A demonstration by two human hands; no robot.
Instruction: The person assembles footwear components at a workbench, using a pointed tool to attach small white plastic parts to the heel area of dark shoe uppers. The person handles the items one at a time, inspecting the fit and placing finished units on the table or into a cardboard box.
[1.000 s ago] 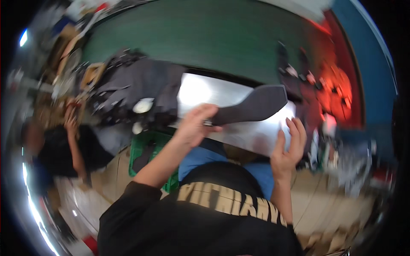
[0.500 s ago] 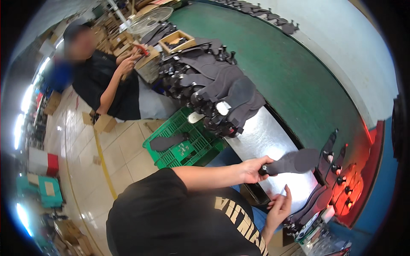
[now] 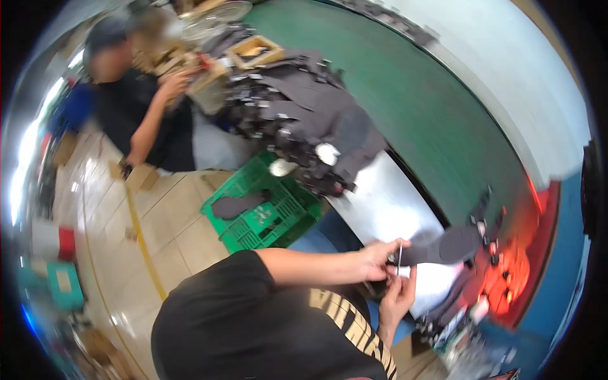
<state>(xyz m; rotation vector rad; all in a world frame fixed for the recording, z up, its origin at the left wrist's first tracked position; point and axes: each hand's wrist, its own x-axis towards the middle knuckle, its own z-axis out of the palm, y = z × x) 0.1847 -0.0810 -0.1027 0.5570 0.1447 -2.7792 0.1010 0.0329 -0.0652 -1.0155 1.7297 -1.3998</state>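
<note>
The left hand (image 3: 373, 261) has its grip closed on the narrow end of a dark grey, sole-shaped piece (image 3: 453, 246), whose broad end points to the right above a shiny metal surface (image 3: 387, 197). The right hand (image 3: 397, 301) is just below, its fingers bent close to the lower end of a thin, pale rod (image 3: 399, 258) that stands between the two hands; blur hides whether its grip has hold of it.

Farther up, a heap of dark grey pieces (image 3: 316, 104) lies beside a small wooden box (image 3: 255, 52). A green crate (image 3: 229, 235) at the person's left holds another sole-shaped piece (image 3: 239, 204). Beyond the crate sits a co-worker (image 3: 149, 120) in black. Near the right hand's side, orange-red light falls on more pieces (image 3: 457, 296).
</note>
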